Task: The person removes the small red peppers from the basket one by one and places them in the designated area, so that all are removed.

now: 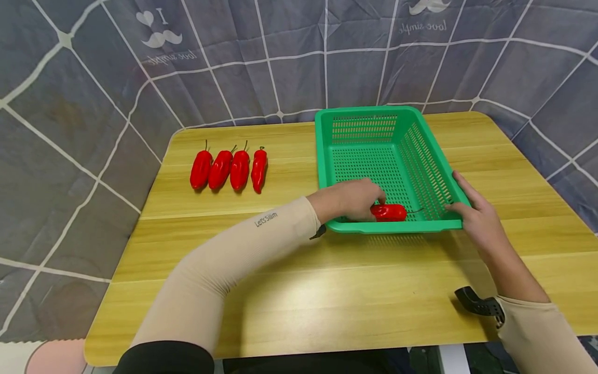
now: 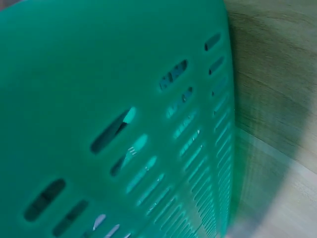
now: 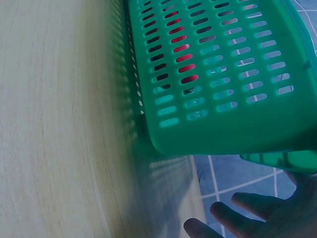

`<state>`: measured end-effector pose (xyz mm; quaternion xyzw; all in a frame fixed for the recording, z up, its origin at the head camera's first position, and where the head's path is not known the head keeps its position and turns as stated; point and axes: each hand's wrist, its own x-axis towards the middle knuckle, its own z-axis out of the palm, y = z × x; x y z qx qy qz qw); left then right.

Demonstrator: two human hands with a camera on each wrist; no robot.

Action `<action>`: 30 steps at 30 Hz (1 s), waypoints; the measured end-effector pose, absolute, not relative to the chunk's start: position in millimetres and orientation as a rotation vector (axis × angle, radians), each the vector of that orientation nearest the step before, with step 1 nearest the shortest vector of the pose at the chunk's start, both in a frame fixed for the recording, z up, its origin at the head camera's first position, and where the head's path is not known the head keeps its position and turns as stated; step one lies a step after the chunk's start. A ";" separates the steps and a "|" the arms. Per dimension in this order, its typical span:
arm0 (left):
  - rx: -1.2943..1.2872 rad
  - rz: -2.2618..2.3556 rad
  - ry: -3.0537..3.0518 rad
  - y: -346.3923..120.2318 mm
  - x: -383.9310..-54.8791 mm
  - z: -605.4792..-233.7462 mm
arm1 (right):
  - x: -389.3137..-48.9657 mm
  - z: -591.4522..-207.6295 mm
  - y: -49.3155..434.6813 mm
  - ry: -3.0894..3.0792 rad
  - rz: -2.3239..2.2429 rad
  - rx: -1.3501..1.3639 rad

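Note:
In the head view my left hand (image 1: 357, 200) reaches over the near rim into a green plastic basket (image 1: 393, 227). Its curled fingers hold the blunt end of a red chili pepper (image 1: 390, 212), whose stem points right. My right hand (image 1: 478, 218) grips the basket's right rim near the front corner, thumb over the inside and fingers outside. In the right wrist view the fingers (image 3: 242, 218) show spread below the rim, and red shows through the slots. The basket's slotted wall (image 2: 163, 139) fills most of the left wrist view, hiding the left hand there.
Several red peppers (image 1: 240, 170) lie side by side on the left of the wooden table (image 1: 299, 270), stems pointing away. A grey curtain with white lines (image 1: 299, 78) hangs behind the table's far edge and along its sides.

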<state>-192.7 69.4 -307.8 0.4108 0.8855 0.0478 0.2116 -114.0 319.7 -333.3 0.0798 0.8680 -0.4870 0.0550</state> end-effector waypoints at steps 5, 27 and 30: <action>1.102 0.199 2.539 68.4 -192.8 -306.0 | -113.7 -333.6 319.8 2.644 -1.465 0.243; 0.934 0.682 2.748 55.6 -200.0 -284.3 | -114.3 -333.7 319.6 2.637 -1.461 0.253; 0.920 0.778 2.784 48.1 -203.3 -275.0 | -114.3 -333.0 319.9 2.641 -1.453 0.254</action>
